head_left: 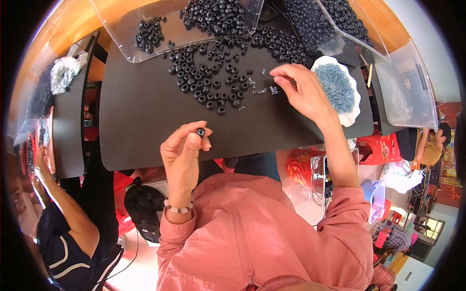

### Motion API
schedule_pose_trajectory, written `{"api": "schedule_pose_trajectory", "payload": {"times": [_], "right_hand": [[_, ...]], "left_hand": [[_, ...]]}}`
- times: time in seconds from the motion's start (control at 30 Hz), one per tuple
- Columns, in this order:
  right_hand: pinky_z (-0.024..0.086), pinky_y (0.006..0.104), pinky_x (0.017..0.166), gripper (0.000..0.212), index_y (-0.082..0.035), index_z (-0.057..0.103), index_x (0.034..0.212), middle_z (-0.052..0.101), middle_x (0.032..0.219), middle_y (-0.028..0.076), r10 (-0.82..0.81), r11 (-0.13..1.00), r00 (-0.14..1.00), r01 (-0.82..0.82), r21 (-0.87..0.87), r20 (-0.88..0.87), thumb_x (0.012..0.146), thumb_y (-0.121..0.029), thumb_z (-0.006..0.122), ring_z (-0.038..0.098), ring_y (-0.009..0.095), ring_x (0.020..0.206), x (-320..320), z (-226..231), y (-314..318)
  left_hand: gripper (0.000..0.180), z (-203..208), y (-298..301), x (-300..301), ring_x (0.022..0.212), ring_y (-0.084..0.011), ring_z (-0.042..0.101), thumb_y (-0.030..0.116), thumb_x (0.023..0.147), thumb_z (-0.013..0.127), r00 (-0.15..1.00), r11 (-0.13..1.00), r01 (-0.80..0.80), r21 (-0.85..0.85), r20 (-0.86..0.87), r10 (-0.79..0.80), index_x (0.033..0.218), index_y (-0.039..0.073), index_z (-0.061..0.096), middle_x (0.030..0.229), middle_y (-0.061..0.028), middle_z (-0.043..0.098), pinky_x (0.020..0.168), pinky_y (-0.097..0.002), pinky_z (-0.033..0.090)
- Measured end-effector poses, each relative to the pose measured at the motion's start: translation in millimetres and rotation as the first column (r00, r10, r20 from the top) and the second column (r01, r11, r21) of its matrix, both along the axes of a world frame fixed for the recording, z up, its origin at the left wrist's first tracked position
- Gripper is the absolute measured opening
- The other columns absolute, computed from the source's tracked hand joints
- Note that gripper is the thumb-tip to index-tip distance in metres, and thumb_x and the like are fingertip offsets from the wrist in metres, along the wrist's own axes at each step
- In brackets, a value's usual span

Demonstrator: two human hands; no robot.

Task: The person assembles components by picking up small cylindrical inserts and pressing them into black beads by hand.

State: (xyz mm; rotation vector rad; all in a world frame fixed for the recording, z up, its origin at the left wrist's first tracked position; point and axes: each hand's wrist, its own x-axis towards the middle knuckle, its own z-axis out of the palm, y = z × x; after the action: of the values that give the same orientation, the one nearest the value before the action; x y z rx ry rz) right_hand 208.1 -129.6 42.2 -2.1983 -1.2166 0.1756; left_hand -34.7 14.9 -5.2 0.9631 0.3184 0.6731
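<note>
Black and glossy, a single rounded bead (200, 131) sits in the left hand (180, 150), whose thumb and fingers close on it over the near part of the dark counter (145, 106). The right hand (306, 92) hovers farther out and to the right, fingers bent; whether its thumb and index finger meet on anything cannot be told. Close by its fingertips, to their left and nearer the body, lie small shiny ring-like pieces (274, 90), while more loose black beads (210, 105) spread beyond the left hand. Just right of the right hand stands a white scalloped dish (348, 118) of blue-grey beads (335, 87). The held bead looks light, hard and smooth, unlikely to crush but apt to slip or roll; a gentle pinch across its rounded sides seems the surest hold
</note>
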Motion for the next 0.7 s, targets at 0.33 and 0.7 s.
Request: {"api": "schedule_pose_trajectory", "payload": {"times": [0.33, 0.7], "right_hand": [[0.046, 0.0391, 0.079, 0.012, -0.005, 0.065, 0.096, 0.064, 0.087, 0.012, 0.182, 0.982, 0.979, -0.186, 0.038, 0.087, 0.085, -0.007, 0.060, 0.058, 0.032, 0.087, 17, -12, 28], [0.048, 0.0369, 0.076, 0.012, -0.008, 0.067, 0.095, 0.062, 0.085, 0.007, 0.284, 0.954, 0.907, -0.301, 0.007, 0.311, 0.084, -0.011, 0.064, 0.056, 0.027, 0.086, 23, -27, 44]], "left_hand": [[0.030, 3, -23, -9, 0.071, -0.0125, 0.057, 0.022, 0.091, 0.066, 0.994, 0.989, 0.098, -0.114, -0.045, -0.104, 0.108, -0.002, 0.067, 0.089, -0.0095, 0.066, 0.068, -0.0239, 0.046], [0.033, 1, -24, -6, 0.070, -0.0120, 0.057, 0.025, 0.090, 0.067, 0.992, 0.994, 0.096, -0.057, -0.082, -0.100, 0.107, -0.003, 0.067, 0.087, -0.0078, 0.064, 0.068, -0.0231, 0.046]]}}
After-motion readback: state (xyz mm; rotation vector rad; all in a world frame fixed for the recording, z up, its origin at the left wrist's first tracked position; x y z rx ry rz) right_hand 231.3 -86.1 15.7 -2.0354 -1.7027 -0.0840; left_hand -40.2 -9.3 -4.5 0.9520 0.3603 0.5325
